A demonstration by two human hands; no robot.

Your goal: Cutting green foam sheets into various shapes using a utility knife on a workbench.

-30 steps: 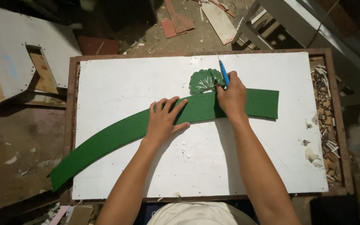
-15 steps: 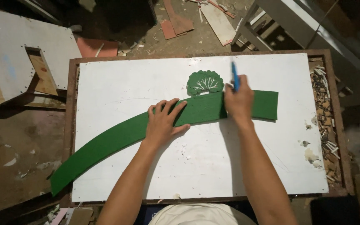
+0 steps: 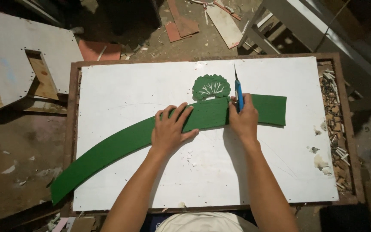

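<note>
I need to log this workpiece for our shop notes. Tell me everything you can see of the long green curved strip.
The green curved strip is a long, flat arc, matte like foam or felt board. It lies on the white board, its lower left end overhanging the wooden frame. The left hand presses flat on its middle; the right hand rests on it, holding a blue knife. A green tree-shaped cutout adjoins its upper edge.

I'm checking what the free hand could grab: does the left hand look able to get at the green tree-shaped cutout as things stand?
Probably yes. The left hand lies flat on the green curved strip, and the tree-shaped cutout sits just beyond it on the white board, with nothing between them.
</note>
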